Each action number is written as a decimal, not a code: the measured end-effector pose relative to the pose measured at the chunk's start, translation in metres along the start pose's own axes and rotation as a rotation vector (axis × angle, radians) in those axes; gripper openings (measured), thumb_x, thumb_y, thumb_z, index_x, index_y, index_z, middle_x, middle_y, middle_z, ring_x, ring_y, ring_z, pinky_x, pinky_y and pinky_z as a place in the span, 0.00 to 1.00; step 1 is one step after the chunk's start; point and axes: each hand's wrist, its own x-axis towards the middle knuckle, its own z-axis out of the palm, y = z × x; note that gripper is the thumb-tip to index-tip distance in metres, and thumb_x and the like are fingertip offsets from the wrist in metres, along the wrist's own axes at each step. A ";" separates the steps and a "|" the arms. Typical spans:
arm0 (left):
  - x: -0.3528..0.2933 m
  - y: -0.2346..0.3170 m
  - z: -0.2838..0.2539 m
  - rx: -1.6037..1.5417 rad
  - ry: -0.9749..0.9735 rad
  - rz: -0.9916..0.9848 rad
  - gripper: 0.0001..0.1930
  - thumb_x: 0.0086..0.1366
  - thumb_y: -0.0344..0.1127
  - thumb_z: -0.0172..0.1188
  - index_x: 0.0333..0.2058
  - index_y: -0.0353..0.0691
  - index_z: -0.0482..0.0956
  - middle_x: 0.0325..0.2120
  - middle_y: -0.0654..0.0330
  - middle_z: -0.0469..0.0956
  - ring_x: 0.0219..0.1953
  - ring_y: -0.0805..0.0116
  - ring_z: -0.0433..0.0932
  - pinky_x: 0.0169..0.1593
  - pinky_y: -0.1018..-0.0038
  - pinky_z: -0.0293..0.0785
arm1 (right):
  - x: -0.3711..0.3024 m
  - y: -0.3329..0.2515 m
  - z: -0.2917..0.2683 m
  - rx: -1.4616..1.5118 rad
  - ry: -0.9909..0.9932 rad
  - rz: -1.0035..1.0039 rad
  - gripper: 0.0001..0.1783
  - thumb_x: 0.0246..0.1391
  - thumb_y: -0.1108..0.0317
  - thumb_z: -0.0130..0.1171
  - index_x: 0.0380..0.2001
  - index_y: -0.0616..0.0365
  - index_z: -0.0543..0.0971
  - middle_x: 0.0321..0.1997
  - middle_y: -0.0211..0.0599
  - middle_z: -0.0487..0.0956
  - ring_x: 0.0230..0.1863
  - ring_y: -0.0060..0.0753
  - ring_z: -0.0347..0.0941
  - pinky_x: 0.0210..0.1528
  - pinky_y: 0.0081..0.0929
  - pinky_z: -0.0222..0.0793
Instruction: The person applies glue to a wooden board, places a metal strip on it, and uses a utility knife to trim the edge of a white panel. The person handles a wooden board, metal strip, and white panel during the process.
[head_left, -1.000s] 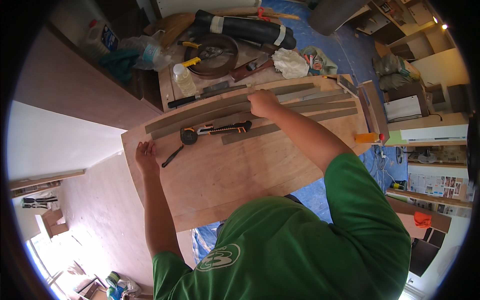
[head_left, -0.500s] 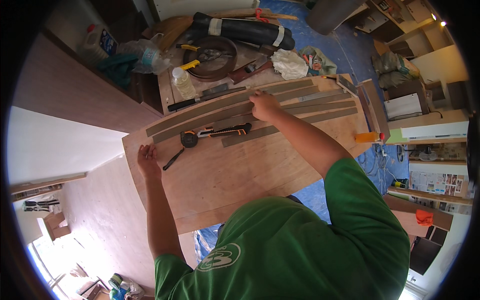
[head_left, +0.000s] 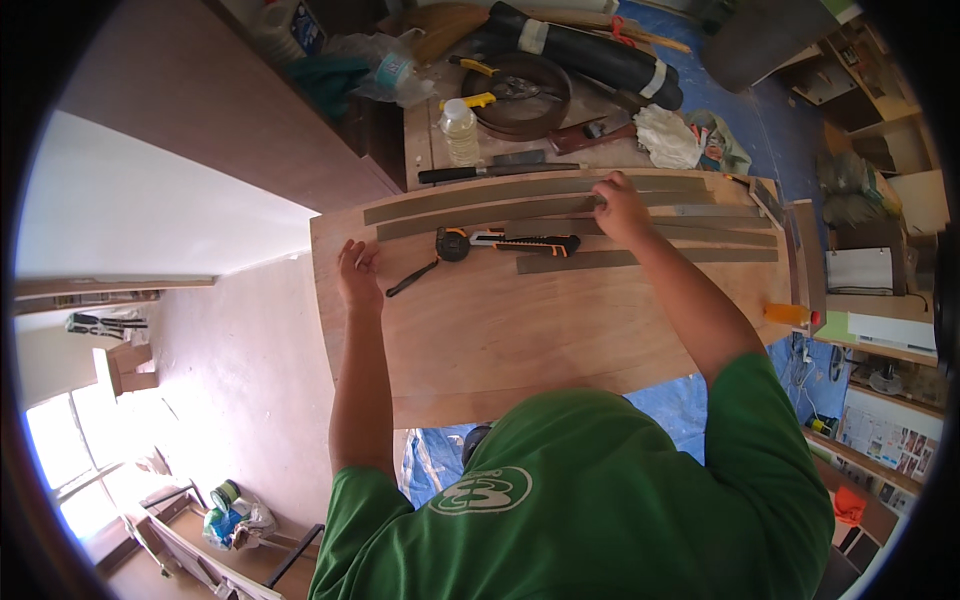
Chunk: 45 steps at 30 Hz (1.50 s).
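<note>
Near the plywood table's (head_left: 560, 335) left edge, the left hand (head_left: 360, 270) curls loosely, contents unclear. Rightward, a tape measure (head_left: 452, 244) and utility knife (head_left: 562, 246) lie apparently handy below brown strips (head_left: 480, 218) along the far edge; the right hand (head_left: 622, 212) pinches there, its hold indistinguishable.

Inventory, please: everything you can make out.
Board: one, tan, below both hands
Strips: at least four, taupe, on board
Tape measure: one, black-orange, on board
Utility knife: one, black-orange, right of tape measure
Small bottle: one, orange, board's right end
Clear bottle: one, yellowish contents, beyond board
Long tool: one, black handle, beyond board
Cutters: one, yellow handles, beyond board
Hand plane: one, maroon, beyond board
Cloth: one, white, right of plane
Roll: one, black, far back
Sheeting: uncounted, blue, floor
Left hand: one, bare, board's left
Right hand: one, bare, at strips
</note>
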 end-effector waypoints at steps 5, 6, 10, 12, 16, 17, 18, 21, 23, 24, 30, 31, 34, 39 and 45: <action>-0.024 0.019 0.014 0.205 0.055 0.055 0.17 0.72 0.34 0.61 0.57 0.38 0.76 0.41 0.60 0.80 0.39 0.68 0.80 0.44 0.73 0.76 | -0.050 0.006 -0.037 0.112 0.029 0.102 0.13 0.49 0.79 0.60 0.40 0.57 0.81 0.46 0.44 0.80 0.46 0.53 0.80 0.44 0.43 0.77; -0.027 0.021 0.017 0.235 0.060 0.069 0.15 0.71 0.34 0.63 0.54 0.39 0.78 0.39 0.62 0.80 0.37 0.71 0.80 0.41 0.74 0.76 | -0.072 0.016 -0.042 0.120 0.028 0.099 0.12 0.50 0.79 0.60 0.40 0.57 0.81 0.41 0.42 0.79 0.41 0.45 0.79 0.40 0.38 0.75; -0.035 0.012 0.000 0.297 0.049 0.241 0.06 0.68 0.34 0.68 0.38 0.44 0.78 0.28 0.67 0.77 0.28 0.78 0.75 0.33 0.78 0.70 | -0.190 0.033 -0.072 0.287 -0.148 0.233 0.06 0.54 0.77 0.60 0.35 0.58 0.82 0.34 0.45 0.83 0.36 0.49 0.81 0.38 0.38 0.76; -0.048 0.003 -0.008 0.323 -0.005 0.244 0.07 0.69 0.33 0.68 0.36 0.45 0.76 0.27 0.69 0.73 0.28 0.78 0.72 0.34 0.78 0.69 | -0.248 0.035 -0.094 0.367 -0.304 0.472 0.03 0.57 0.74 0.60 0.33 0.59 0.81 0.31 0.45 0.83 0.32 0.46 0.81 0.36 0.37 0.76; -0.119 -0.025 0.022 0.544 -0.305 0.189 0.10 0.76 0.39 0.59 0.34 0.45 0.72 0.23 0.68 0.68 0.25 0.79 0.68 0.32 0.79 0.64 | -0.391 0.053 -0.102 0.181 -0.544 0.837 0.24 0.63 0.47 0.60 0.28 0.59 0.84 0.21 0.44 0.82 0.25 0.46 0.82 0.38 0.48 0.78; -0.139 -0.037 0.033 0.555 -0.383 0.129 0.12 0.77 0.40 0.57 0.33 0.45 0.71 0.22 0.68 0.68 0.25 0.78 0.68 0.31 0.79 0.65 | -0.399 0.044 -0.113 0.072 -0.771 0.924 0.34 0.66 0.40 0.53 0.22 0.61 0.84 0.19 0.44 0.82 0.26 0.47 0.83 0.41 0.49 0.79; -0.161 -0.051 0.044 0.573 -0.459 0.069 0.13 0.79 0.42 0.54 0.33 0.45 0.70 0.21 0.68 0.68 0.25 0.77 0.68 0.31 0.78 0.65 | -0.426 0.045 -0.111 0.042 -0.863 0.999 0.38 0.67 0.39 0.50 0.17 0.61 0.83 0.18 0.44 0.82 0.26 0.47 0.83 0.42 0.47 0.80; -0.214 -0.088 0.061 0.636 -0.864 -0.052 0.15 0.80 0.43 0.51 0.32 0.43 0.69 0.21 0.65 0.67 0.23 0.74 0.68 0.30 0.76 0.67 | -0.517 0.049 -0.080 0.080 -0.878 1.091 0.37 0.67 0.40 0.51 0.15 0.60 0.83 0.19 0.44 0.83 0.25 0.46 0.83 0.42 0.45 0.81; -0.254 -0.096 0.082 0.697 -1.013 -0.254 0.17 0.81 0.43 0.49 0.32 0.41 0.69 0.21 0.64 0.67 0.22 0.73 0.68 0.30 0.73 0.71 | -0.555 0.040 -0.075 0.122 -0.848 1.156 0.36 0.66 0.40 0.51 0.17 0.60 0.83 0.20 0.44 0.84 0.25 0.45 0.84 0.40 0.45 0.81; -0.266 -0.101 0.085 0.705 -1.062 -0.361 0.18 0.81 0.43 0.48 0.31 0.40 0.69 0.21 0.63 0.67 0.22 0.72 0.69 0.30 0.71 0.72 | -0.568 0.037 -0.075 0.148 -0.817 1.188 0.35 0.66 0.41 0.51 0.17 0.59 0.84 0.20 0.43 0.84 0.25 0.45 0.83 0.40 0.45 0.81; -0.289 -0.112 0.103 0.901 -1.277 -0.276 0.16 0.80 0.40 0.51 0.33 0.36 0.73 0.23 0.62 0.72 0.23 0.74 0.71 0.29 0.72 0.75 | -0.599 0.017 -0.055 0.326 -0.585 1.219 0.33 0.64 0.41 0.52 0.18 0.58 0.84 0.19 0.41 0.83 0.25 0.44 0.83 0.40 0.45 0.80; -0.291 -0.106 0.106 0.940 -1.253 -0.263 0.12 0.77 0.36 0.56 0.34 0.35 0.76 0.25 0.62 0.77 0.24 0.75 0.73 0.31 0.75 0.76 | -0.600 0.029 -0.045 0.314 -0.627 1.196 0.31 0.63 0.41 0.53 0.22 0.58 0.85 0.20 0.41 0.84 0.26 0.43 0.83 0.40 0.45 0.79; -0.301 -0.099 0.092 1.022 -1.353 -0.180 0.08 0.74 0.33 0.61 0.35 0.37 0.78 0.27 0.63 0.80 0.27 0.75 0.76 0.35 0.77 0.77 | -0.610 0.044 -0.040 0.377 -0.480 1.184 0.30 0.62 0.41 0.55 0.26 0.57 0.86 0.22 0.40 0.84 0.27 0.42 0.83 0.39 0.44 0.79; -0.322 -0.137 0.019 1.189 -1.413 -0.004 0.07 0.70 0.34 0.66 0.34 0.38 0.80 0.28 0.63 0.82 0.31 0.74 0.80 0.36 0.74 0.77 | -0.690 0.050 -0.042 0.511 -0.086 1.251 0.27 0.62 0.40 0.60 0.37 0.56 0.85 0.24 0.38 0.85 0.28 0.35 0.84 0.38 0.39 0.79; -0.271 -0.237 -0.131 1.476 -1.094 0.056 0.15 0.71 0.43 0.63 0.29 0.38 0.79 0.23 0.60 0.80 0.28 0.68 0.80 0.35 0.66 0.78 | -0.866 0.077 0.020 0.542 -0.249 1.350 0.27 0.62 0.43 0.58 0.27 0.57 0.85 0.24 0.40 0.86 0.28 0.43 0.85 0.41 0.46 0.80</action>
